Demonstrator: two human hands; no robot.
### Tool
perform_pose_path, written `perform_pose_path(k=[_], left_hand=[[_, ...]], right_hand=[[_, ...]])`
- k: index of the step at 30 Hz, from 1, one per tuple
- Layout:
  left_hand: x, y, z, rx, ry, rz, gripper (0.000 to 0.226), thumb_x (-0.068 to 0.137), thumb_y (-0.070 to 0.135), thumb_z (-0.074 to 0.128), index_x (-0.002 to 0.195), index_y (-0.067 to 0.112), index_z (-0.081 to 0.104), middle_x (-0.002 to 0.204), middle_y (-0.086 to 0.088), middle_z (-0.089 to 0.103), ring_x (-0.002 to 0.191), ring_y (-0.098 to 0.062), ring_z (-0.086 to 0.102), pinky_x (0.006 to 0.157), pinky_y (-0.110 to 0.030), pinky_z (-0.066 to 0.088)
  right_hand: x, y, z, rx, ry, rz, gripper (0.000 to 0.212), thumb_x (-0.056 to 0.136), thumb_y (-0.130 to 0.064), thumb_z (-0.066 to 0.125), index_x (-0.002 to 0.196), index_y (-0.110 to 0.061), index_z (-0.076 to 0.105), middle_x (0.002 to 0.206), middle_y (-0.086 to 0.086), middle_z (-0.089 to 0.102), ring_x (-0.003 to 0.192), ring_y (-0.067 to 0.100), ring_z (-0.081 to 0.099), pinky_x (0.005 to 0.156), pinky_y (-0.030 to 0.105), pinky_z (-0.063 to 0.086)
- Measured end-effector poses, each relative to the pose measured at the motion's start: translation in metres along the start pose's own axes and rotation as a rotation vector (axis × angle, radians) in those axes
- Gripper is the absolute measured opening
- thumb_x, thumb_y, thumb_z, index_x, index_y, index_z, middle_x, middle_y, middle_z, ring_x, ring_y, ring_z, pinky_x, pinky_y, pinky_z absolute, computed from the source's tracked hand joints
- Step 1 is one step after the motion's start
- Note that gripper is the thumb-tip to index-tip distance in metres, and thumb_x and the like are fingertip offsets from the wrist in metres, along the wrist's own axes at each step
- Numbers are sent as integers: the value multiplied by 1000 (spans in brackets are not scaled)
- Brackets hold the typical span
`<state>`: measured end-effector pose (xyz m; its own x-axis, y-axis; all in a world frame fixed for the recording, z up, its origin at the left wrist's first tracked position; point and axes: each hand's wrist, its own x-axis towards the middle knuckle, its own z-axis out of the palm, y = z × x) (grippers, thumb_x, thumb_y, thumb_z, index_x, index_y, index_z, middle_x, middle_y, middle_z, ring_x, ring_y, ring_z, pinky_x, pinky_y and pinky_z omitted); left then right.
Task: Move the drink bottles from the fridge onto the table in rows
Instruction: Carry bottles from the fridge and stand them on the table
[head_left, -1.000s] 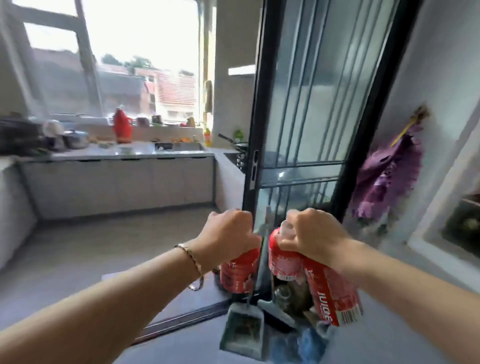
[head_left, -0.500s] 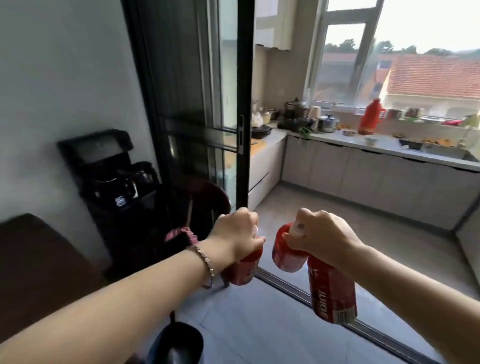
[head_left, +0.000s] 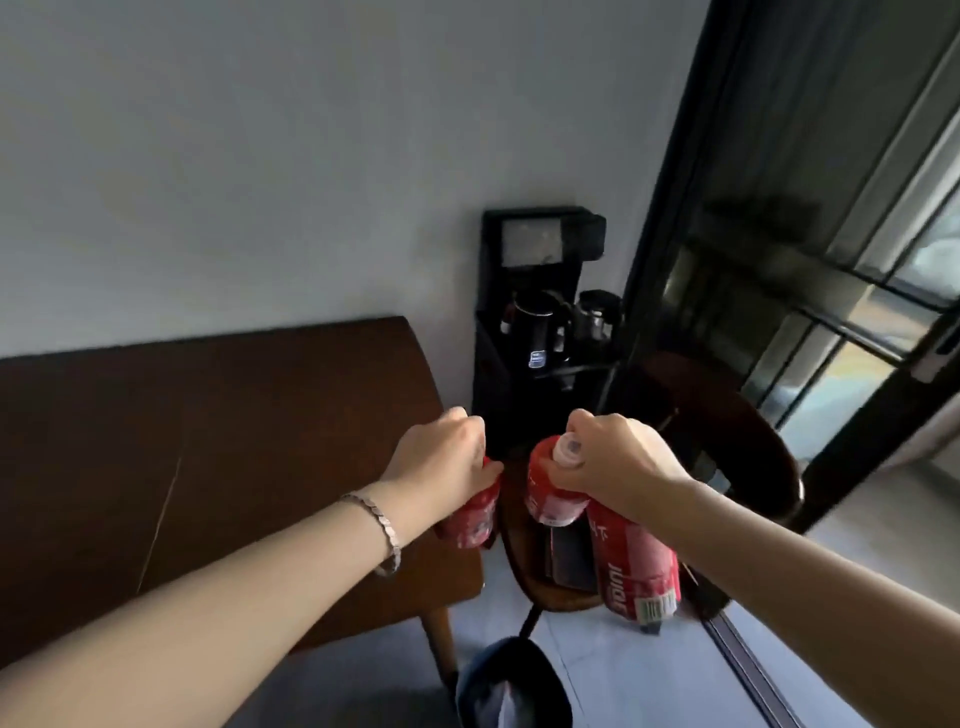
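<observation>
Dark wooden table (head_left: 208, 441) spreads beneath the left hand (head_left: 441, 462), which clenches the top of a red bottle (head_left: 470, 519) hanging under its fist at the table's edge. Just beside it, the right hand (head_left: 618, 467) grasps the necks of a second bottle (head_left: 553, 493) and a third bottle (head_left: 634, 566), both dangling above a chair (head_left: 727, 415).

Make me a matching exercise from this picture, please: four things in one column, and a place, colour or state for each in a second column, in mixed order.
Column one:
1. left hand
2. right hand
3. wooden table
4. black water dispenser

Column two:
a. stands against the wall, beside the sliding door
b. grips one red bottle
c. dark brown, at the left of the view
d. grips two red bottles

Pairs: 1-b, 2-d, 3-c, 4-a.
</observation>
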<state>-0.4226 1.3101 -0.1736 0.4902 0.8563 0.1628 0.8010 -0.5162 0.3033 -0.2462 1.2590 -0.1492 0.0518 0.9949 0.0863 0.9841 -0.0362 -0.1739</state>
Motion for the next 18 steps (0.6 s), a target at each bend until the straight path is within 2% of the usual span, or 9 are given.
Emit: perform_pose_path(k=[2, 5, 9, 12, 14, 16, 18], left_hand=[[8, -36, 3, 6, 29, -88, 28, 83, 40, 60, 71, 18, 48, 81, 3, 47, 66, -23, 58, 59, -32, 43], [19, -91, 12, -22, 46, -226, 29, 81, 42, 62, 68, 22, 46, 81, 4, 47, 66, -19, 57, 59, -30, 47], [37, -173, 23, -134, 81, -419, 28, 78, 45, 64, 69, 24, 49, 76, 11, 45, 67, -14, 55, 57, -25, 42], [56, -234, 31, -116, 61, -437, 29, 77, 48, 64, 72, 26, 46, 76, 12, 42, 66, -12, 51, 51, -20, 35], [72, -272, 38, -96, 19, -407, 29, 78, 49, 63, 73, 27, 44, 80, 11, 42, 64, -11, 49, 46, -16, 26], [92, -307, 44, -87, -18, -391, 30, 79, 49, 63, 76, 27, 43, 83, 9, 43, 65, -12, 49, 47, -15, 27], [114, -338, 49, -94, -31, -388, 30, 78, 49, 63, 78, 27, 44, 86, 8, 43, 69, -13, 51, 53, -17, 35]], right_hand=[[36, -15, 19, 38, -15, -71, 38, 81, -48, 58, 89, -11, 53, 79, 4, 64, 72, 25, 62, 64, 33, 49], [87, -44, 51, 78, -22, -166, 39, 80, -54, 58, 88, -16, 51, 75, -5, 56, 66, 18, 55, 58, 27, 38], [151, -89, 100, 138, -86, -206, 35, 80, -55, 59, 84, -21, 52, 76, -7, 59, 67, 13, 58, 56, 23, 41], [193, -120, 143, 154, -127, -205, 31, 79, -54, 60, 82, -24, 50, 76, -10, 56, 65, 9, 56, 51, 18, 36], [219, -137, 170, 173, -157, -171, 30, 79, -53, 61, 84, -26, 50, 81, -11, 57, 68, 9, 57, 56, 19, 41], [246, -152, 192, 193, -174, -127, 30, 79, -53, 61, 89, -27, 52, 85, -12, 58, 72, 7, 58, 62, 20, 48], [276, -164, 209, 198, -176, -99, 30, 79, -54, 61, 93, -28, 52, 87, -13, 57, 73, 6, 58, 62, 18, 47]])
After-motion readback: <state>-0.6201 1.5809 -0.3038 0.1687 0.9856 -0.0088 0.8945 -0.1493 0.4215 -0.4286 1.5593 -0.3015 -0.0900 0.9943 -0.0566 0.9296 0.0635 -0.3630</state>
